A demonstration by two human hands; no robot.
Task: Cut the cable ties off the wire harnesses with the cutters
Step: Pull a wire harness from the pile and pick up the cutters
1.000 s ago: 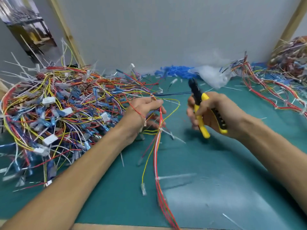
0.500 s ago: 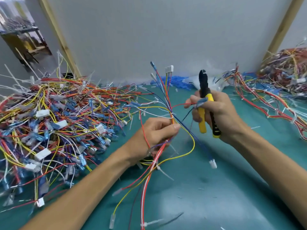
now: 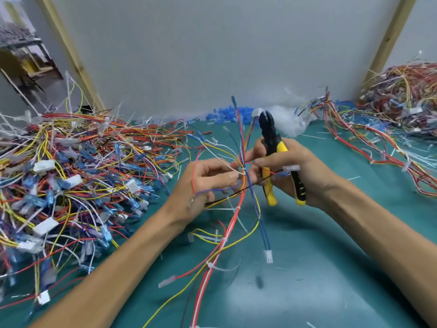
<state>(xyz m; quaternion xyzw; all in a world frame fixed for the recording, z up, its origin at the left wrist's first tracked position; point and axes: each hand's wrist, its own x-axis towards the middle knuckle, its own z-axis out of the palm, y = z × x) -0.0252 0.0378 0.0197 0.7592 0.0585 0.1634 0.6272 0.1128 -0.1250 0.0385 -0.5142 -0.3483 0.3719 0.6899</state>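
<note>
Both hands are meeting over the green mat (image 3: 331, 268) in the head view, lifting one multicoloured wire harness (image 3: 227, 235) clear, seemingly to get at its ties. The left hand (image 3: 208, 183) is pinching the bundle at the white cable tie (image 3: 241, 172) where the wires fan out, probably to steady it. The right hand (image 3: 295, 176) is wrapped around the yellow-and-black-handled cutters (image 3: 274, 147), their dark nose pointing up and away, apparently parked while those fingertips (image 3: 254, 153) help sort strands just beside the tie. More white ties are sitting lower on the hanging harness. Left of the left hand is lying a big tangled heap of wires (image 3: 71, 181); beyond the right hand is lying another pile (image 3: 390, 119).
</note>
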